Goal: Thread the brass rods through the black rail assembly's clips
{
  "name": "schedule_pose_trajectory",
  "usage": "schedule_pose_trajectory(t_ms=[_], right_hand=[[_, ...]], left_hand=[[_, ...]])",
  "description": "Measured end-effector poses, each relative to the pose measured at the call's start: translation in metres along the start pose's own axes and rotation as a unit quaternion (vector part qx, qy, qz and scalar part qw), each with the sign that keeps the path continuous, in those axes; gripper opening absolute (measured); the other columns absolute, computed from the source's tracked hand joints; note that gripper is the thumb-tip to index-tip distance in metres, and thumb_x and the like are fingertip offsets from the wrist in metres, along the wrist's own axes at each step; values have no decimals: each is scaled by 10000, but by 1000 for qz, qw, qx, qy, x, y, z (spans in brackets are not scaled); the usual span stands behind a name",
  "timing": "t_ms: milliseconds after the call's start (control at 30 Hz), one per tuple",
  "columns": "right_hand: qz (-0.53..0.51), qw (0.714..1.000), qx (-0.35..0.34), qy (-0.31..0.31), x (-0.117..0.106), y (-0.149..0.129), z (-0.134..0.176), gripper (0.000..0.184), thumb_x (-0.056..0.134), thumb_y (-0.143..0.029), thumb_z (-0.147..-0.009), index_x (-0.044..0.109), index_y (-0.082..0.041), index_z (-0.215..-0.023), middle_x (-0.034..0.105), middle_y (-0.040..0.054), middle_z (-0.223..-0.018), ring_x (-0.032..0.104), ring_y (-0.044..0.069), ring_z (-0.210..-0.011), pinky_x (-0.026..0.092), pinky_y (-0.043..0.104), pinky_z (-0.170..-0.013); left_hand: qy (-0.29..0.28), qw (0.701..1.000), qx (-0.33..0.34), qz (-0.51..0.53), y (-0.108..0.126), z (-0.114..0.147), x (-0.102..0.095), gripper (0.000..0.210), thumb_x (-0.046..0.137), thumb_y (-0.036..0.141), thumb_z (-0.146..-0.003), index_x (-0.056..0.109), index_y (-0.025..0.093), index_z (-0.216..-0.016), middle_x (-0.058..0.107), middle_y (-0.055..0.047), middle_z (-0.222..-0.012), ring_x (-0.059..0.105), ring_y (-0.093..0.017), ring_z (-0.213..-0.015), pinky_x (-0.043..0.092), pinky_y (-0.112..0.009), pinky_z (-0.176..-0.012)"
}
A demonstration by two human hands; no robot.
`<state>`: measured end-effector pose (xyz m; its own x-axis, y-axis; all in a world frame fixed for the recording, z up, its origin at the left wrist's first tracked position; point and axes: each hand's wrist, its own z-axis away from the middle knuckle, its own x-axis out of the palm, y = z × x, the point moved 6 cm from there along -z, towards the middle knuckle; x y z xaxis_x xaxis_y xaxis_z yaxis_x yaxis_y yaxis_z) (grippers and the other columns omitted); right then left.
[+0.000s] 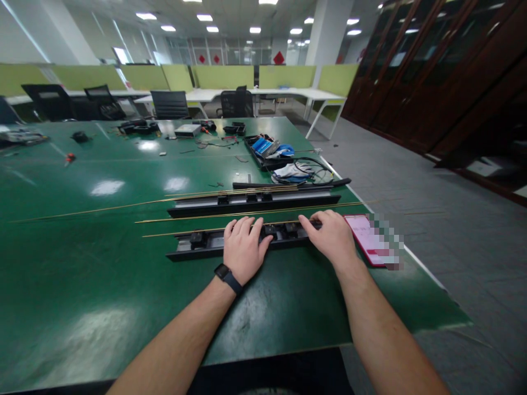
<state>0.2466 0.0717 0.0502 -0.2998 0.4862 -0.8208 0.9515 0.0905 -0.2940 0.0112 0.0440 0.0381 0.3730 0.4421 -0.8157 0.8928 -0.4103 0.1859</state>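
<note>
A long black channel rail (197, 254) lies crosswise on the green table in front of me, with dark block-shaped parts (290, 229) set along its inside. A thin brass-coloured rod (177, 234) runs along the rail's far edge, partly hidden by my hands. Across the middle of the rail rests my left hand (246, 251), fingers stretched over the far edge and thumb spread to the right. My right hand (332, 237) lies over the rail's right end, its thumb apart from the bent fingers. What is under both palms is hidden.
Beyond lie a second channel rail (193, 207) and more thin rods (197, 217). A red-edged phone (368, 241) sits right of my right hand, near the table edge. Farther back are a black tray (255, 153), a pair of gloves (292, 173) and a black strip (341, 182).
</note>
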Motion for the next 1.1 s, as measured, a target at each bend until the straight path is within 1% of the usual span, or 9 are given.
schedule_pose_trajectory(t_ms=[267,467,600,767,867,1000,1100], right_hand=[[9,1000,10,5,0,1,-1,449,568,-603,-976,697,-225,-773,704,94,-877,622,271,-901,461,402,-827],[14,1000,21,2,0,2,-1,441,576,-599,-970,712,-217,-797,719,102,-905,628,274,-895,463,408,-826],[-5,1000,5,-2,2,-3,0,435,581,-604,-972,726,-216,-840,727,99,-928,643,270,-917,473,404,-856],[-9,1000,-10,8,4,-4,1,469,559,-634,-975,705,-222,-803,716,102,-905,630,271,-909,473,405,-855],[-7,1000,-5,9,4,0,0,472,560,-640,-972,698,-225,-794,708,101,-896,624,270,-895,471,405,-839],[8,1000,11,9,1,4,-1,439,570,-605,-973,696,-225,-792,700,101,-884,621,274,-888,465,407,-815],[5,1000,16,9,-1,4,-1,427,582,-601,-967,712,-218,-829,714,101,-906,632,277,-904,470,405,-822]], left_hand=[[2,1000,-3,3,-1,0,-2,429,570,458,-1026,646,227,-1379,700,-127,-1359,595,-310,-1332,358,-512,-1183],[0,1000,-4,4,-3,0,-3,440,577,453,-1023,644,205,-1379,695,-132,-1367,589,-308,-1334,360,-513,-1184],[-3,1000,-6,2,-4,0,-3,439,571,458,-1026,646,200,-1374,698,-130,-1364,591,-308,-1331,357,-513,-1184],[-1,1000,-4,6,-3,0,-1,431,574,455,-1021,646,225,-1379,696,-129,-1371,593,-309,-1331,357,-514,-1183],[-1,1000,-5,5,-3,0,-1,432,571,453,-1022,645,224,-1381,695,-127,-1371,590,-308,-1333,358,-514,-1184],[-2,1000,-6,4,-3,0,-2,433,573,454,-1022,646,218,-1377,699,-125,-1363,592,-306,-1329,360,-510,-1183],[-4,1000,-7,3,-3,-1,-3,432,579,453,-1020,646,214,-1374,700,-124,-1360,592,-307,-1330,356,-509,-1186]])
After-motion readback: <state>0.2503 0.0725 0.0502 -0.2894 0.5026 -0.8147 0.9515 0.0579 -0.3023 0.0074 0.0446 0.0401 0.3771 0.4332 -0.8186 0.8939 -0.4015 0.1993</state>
